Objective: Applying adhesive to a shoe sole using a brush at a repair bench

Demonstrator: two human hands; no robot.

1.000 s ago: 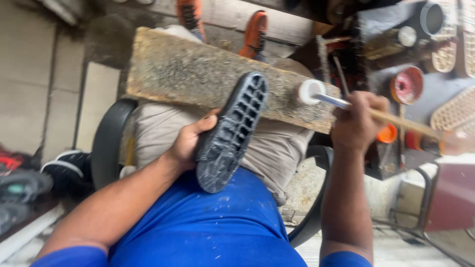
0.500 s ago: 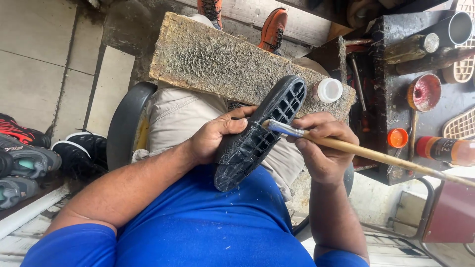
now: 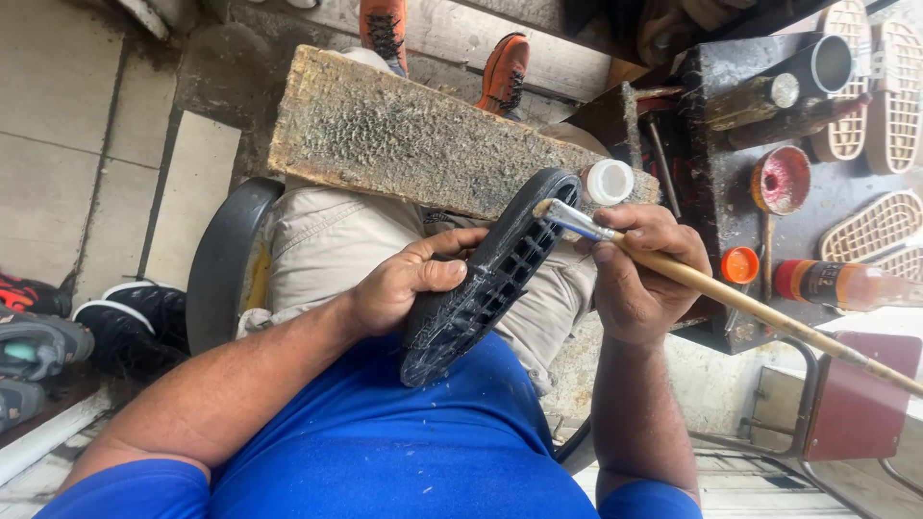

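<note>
- Shoe sole (image 3: 486, 279): black, grid of ribbed cells on its face.
- Brush (image 3: 731, 298): pale wooden handle, silvery-blue metal band.
- Board (image 3: 404, 135): yellowish wood, crusted grey-black speckle.
- Small pot (image 3: 609, 181): white.
- Shirt (image 3: 385, 452): bright blue, flecked white.
- Trousers (image 3: 327, 240): beige.
- Shoes (image 3: 505, 72): orange, black laces.
- Cap (image 3: 739, 264): orange.
- Round tin (image 3: 781, 180): red inside.
- Soles at right (image 3: 870, 226): tan, lattice pattern.

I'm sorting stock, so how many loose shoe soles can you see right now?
5: a black sole in the left hand, and four tan soles at the right edge; more may be cropped.
</note>
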